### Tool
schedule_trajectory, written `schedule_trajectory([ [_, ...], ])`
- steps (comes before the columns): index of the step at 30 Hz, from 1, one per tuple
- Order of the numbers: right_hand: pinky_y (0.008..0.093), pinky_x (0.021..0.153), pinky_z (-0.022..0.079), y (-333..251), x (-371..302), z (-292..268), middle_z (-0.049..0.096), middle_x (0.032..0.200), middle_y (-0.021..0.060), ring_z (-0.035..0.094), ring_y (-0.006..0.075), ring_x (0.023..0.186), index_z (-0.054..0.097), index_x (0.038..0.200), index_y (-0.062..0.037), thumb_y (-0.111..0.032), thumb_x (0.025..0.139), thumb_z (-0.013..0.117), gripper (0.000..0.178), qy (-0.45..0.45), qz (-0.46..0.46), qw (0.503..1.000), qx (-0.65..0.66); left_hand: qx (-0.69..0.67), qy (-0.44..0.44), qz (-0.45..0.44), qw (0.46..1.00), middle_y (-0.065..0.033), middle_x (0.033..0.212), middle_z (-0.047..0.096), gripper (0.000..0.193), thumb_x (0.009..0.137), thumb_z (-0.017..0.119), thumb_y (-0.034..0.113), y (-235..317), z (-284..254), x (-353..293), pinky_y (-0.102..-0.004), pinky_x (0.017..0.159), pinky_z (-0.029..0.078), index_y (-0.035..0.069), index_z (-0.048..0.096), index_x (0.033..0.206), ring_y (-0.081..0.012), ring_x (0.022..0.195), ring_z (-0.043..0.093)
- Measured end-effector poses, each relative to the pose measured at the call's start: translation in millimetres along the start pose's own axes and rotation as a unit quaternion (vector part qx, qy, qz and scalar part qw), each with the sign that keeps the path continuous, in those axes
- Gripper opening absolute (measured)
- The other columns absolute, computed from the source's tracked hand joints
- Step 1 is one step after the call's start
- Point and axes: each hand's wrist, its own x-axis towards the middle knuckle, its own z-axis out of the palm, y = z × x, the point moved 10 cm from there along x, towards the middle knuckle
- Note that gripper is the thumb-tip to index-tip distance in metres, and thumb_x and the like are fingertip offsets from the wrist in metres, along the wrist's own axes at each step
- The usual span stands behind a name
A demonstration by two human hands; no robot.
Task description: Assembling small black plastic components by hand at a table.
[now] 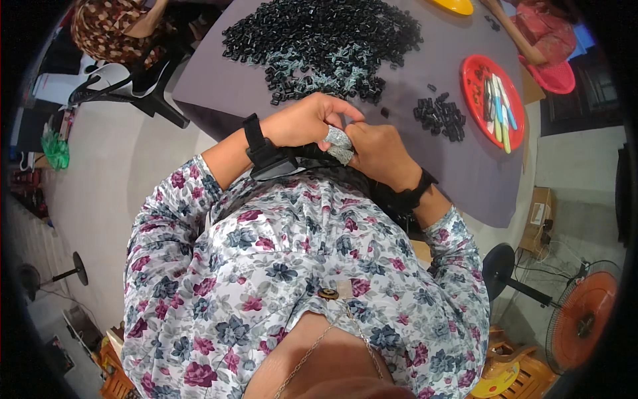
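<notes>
My left hand (pixel 304 122) and my right hand (pixel 382 151) meet at the table's near edge, fingers curled and fingertips together. Between them shows a silvery, rough-textured piece (pixel 340 145); whether it is held or wrapped round a finger I cannot tell. Anything smaller in the pinch is hidden. Beyond my hands spreads a big heap of small black plastic pieces (pixel 319 30), with clear or pale bits (pixel 322 63) mixed in on its near side. To the right of my right hand lies a smaller pile of black pieces (pixel 440 118). One loose black piece (pixel 385 112) sits close by.
A red tray (pixel 473 66) at the right holds several slim, knife-like tools (pixel 500 110). A yellow dish (pixel 458 5) stands at the far edge. Two people sit around the grey-covered table (pixel 219 80). A black chair (pixel 159 103) and an orange fan (pixel 585 322) stand on the floor.
</notes>
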Motion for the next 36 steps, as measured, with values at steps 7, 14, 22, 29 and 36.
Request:
schedule_trajectory([
  [7,0.0427,0.058,0.051,-3,8,-9,0.061,0.080,0.0108,0.066,0.0318,0.070,0.056,0.088,-0.0053,-0.026,0.083,0.075,0.028,0.005,0.010,1.000,0.007,-0.029,0.017,0.003,0.999,-0.0024,0.084,0.073,0.057,0.081,0.056,-0.018,0,-9,0,-0.0180,0.061,0.048,-0.002,0.057,0.136,-0.0033,0.067,0.061],
  [14,0.0442,0.063,0.052,7,11,-4,0.061,0.087,0.0125,0.065,0.0336,0.075,0.056,0.093,-0.0046,-0.020,0.081,0.076,0.028,-0.028,0.033,0.999,0.026,-0.007,0.024,0.012,1.000,-0.0020,0.085,0.073,0.060,0.081,0.056,-0.018,8,-13,-2,-0.0192,0.065,0.050,-0.001,0.055,0.138,-0.0044,0.071,0.063],
  [22,0.0447,0.062,0.051,1,0,6,0.061,0.081,0.0126,0.065,0.0342,0.072,0.057,0.090,-0.0050,-0.019,0.078,0.077,0.027,-0.041,0.009,0.999,0.024,0.034,0.014,-0.007,0.999,-0.0015,0.084,0.071,0.059,0.081,0.055,-0.019,-1,-5,-2,-0.0210,0.067,0.051,-0.003,0.056,0.137,-0.0054,0.073,0.062],
  [29,0.0459,0.066,0.053,24,-3,-25,0.065,0.087,0.0140,0.066,0.0361,0.078,0.061,0.095,-0.0049,-0.019,0.081,0.074,0.023,-0.023,0.100,0.995,-0.019,0.061,0.085,0.025,0.994,-0.0010,0.085,0.070,0.046,0.085,0.058,-0.013,6,-11,5,-0.0223,0.068,0.051,-0.003,0.061,0.130,-0.0063,0.073,0.062],
  [36,0.0467,0.069,0.052,86,-28,-99,0.062,0.096,0.0151,0.065,0.0385,0.081,0.061,0.099,-0.0038,-0.005,0.079,0.071,0.023,0.044,0.179,0.972,-0.144,0.246,0.099,0.042,0.963,-0.0006,0.086,0.064,0.035,0.088,0.061,-0.006,29,-21,17,-0.0247,0.070,0.047,-0.004,0.065,0.122,-0.0092,0.076,0.057],
])
